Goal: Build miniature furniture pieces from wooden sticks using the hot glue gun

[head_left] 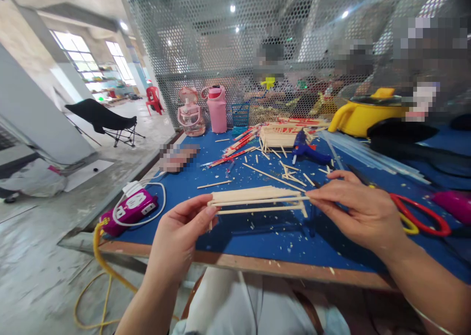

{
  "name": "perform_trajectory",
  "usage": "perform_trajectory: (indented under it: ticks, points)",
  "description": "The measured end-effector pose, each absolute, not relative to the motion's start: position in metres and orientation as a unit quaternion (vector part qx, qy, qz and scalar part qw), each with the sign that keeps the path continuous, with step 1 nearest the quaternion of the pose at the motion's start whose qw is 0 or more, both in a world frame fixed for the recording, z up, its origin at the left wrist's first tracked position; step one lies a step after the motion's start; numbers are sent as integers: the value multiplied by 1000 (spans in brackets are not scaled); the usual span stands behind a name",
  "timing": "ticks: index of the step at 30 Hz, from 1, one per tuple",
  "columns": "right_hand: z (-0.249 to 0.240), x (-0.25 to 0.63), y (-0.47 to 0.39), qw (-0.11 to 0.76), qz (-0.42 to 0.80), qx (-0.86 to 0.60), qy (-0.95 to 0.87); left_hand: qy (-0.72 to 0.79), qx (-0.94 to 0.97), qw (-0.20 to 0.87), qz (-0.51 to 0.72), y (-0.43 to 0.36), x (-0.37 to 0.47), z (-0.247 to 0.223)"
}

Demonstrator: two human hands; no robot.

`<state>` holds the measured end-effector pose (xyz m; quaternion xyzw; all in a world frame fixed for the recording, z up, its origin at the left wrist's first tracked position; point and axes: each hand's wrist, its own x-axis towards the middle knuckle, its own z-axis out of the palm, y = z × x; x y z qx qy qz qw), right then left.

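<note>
A small frame of pale wooden sticks (250, 193) is held level above the blue table near its front edge. Its top is a row of sticks side by side, with a single rail below and short upright pieces at the ends. My left hand (187, 222) pinches the left end between thumb and fingers. At the other end, my right hand (358, 210) has thumb and forefinger closed on the tip of a thin stick (287, 199) lying along the frame's near edge. Whether that stick is fixed to the frame, I cannot tell.
A blue glue gun (309, 151) stands by a stick bundle (275, 138) behind the frame. Stick offcuts litter the blue table (176, 188). Red-handled scissors (423, 215) lie right, a purple power strip (134, 210) left. Pink bottles (216, 109) and a yellow pot (371, 115) stand farther back.
</note>
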<state>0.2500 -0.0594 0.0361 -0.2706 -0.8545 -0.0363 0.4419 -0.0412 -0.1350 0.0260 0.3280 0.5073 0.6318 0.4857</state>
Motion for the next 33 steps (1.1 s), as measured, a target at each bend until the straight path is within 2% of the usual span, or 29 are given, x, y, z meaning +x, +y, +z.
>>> perform_trajectory:
  ticks: [15, 22, 28, 33]
  points:
    - [41, 238, -65, 412, 16, -290, -864, 550, 304, 463, 625, -139, -36, 27]
    - [41, 233, -69, 405, 14, -319, -857, 569, 381, 425, 592, -145, -40, 17]
    - [31, 237, -66, 365, -9, -312, -877, 601, 461, 328, 565, -146, -41, 9]
    - [25, 238, -60, 356, 4, -352, -866, 579, 504, 350, 537, -135, -42, 0]
